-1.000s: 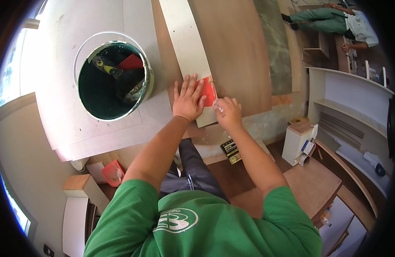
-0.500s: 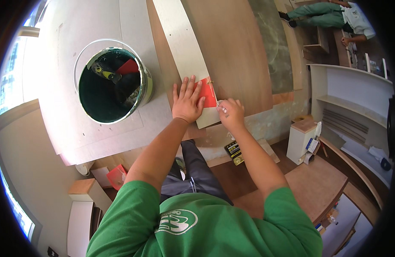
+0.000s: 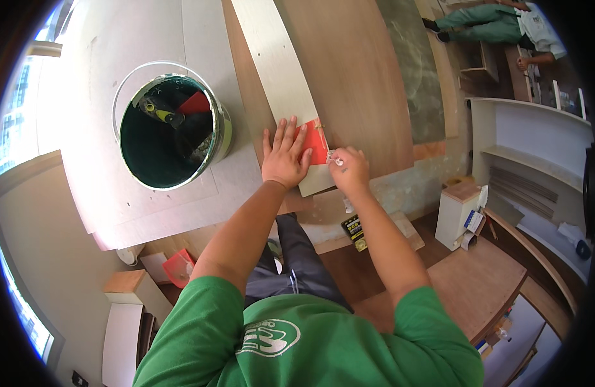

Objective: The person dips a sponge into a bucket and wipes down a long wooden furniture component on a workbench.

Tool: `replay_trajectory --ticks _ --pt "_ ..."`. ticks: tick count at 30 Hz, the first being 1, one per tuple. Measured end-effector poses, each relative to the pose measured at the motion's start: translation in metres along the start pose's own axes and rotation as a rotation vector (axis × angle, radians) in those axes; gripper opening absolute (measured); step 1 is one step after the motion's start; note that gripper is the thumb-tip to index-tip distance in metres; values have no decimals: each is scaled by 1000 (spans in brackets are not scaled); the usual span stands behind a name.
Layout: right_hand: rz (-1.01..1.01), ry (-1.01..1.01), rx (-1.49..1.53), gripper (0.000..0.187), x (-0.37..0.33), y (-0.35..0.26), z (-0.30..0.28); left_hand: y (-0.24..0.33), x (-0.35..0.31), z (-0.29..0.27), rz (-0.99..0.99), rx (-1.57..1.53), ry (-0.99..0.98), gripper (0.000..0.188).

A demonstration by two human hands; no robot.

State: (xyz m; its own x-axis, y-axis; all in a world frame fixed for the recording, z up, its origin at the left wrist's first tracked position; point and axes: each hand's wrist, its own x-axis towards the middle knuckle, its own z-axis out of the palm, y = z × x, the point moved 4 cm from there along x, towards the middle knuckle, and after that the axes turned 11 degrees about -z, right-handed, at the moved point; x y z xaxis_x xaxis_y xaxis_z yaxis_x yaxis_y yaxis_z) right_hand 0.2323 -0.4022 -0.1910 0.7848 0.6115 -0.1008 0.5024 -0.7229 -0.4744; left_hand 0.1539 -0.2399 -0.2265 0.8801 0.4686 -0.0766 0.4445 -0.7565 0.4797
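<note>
My left hand (image 3: pixel 283 155) lies flat, fingers spread, across a flat red piece (image 3: pixel 318 147) and the long pale board (image 3: pixel 271 58) under it. A brownish smear (image 3: pixel 318 125) shows on the far right corner of the red piece. At its near right corner, my right hand (image 3: pixel 351 173) is closed, with a crumpled whitish scrap (image 3: pixel 335 157) showing at the fingertips. Whether that scrap is paper, cloth or plastic I cannot tell. The board rests at a slant on a brown wooden panel (image 3: pixel 349 77).
Left of my hands stands a large bucket (image 3: pixel 221 129) with a raised wire handle, holding tools, on a pale sheet (image 3: pixel 97 161). A black-and-yellow package (image 3: pixel 355 232) lies below my right forearm. Shelving (image 3: pixel 536 158) stands at right; another person (image 3: pixel 536 32) is at the far right.
The whole view has shifted slightly right and down. My left hand stays pressed on the red piece, and my right hand remains at its edge with the whitish scrap.
</note>
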Motion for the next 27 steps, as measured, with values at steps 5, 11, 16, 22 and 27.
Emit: replay_trajectory --ticks 5,11,16,22,27 --pt "-27 113 28 10 12 -9 -11 -2 0 2 -11 12 -16 60" --pt "-76 55 18 12 6 -21 9 -5 0 2 -11 11 -13 61" --pt "-115 165 75 14 42 -12 13 1 1 1 18 5 -18 59" --pt "-140 136 23 9 20 -16 16 -4 0 1 13 -2 -6 58" --pt "-167 189 5 7 49 -16 8 2 2 0 32 7 -13 58"
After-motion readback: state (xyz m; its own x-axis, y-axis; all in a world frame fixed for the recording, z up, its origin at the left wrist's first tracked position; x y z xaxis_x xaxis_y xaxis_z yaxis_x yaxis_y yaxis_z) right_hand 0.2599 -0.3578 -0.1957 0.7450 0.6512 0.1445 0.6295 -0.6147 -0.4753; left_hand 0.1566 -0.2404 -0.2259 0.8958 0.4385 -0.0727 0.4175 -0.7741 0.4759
